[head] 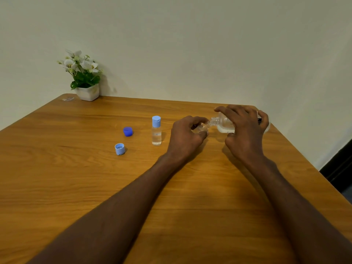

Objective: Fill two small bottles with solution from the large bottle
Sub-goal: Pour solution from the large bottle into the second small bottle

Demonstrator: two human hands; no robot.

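Wooden table (76,178), tilted clear large bottle (224,123)

no text, label, brand or number can be read on any bottle, cap or pot.

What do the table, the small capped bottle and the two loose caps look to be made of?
The orange-brown table looks like wood or a wood-look laminate: grain lines under a smooth, slightly glossy finish. The small clear bottle with the pale blue cap seems to be transparent plastic, since liquid shows through it. The dark blue cap and the pale blue cap look like opaque moulded plastic.
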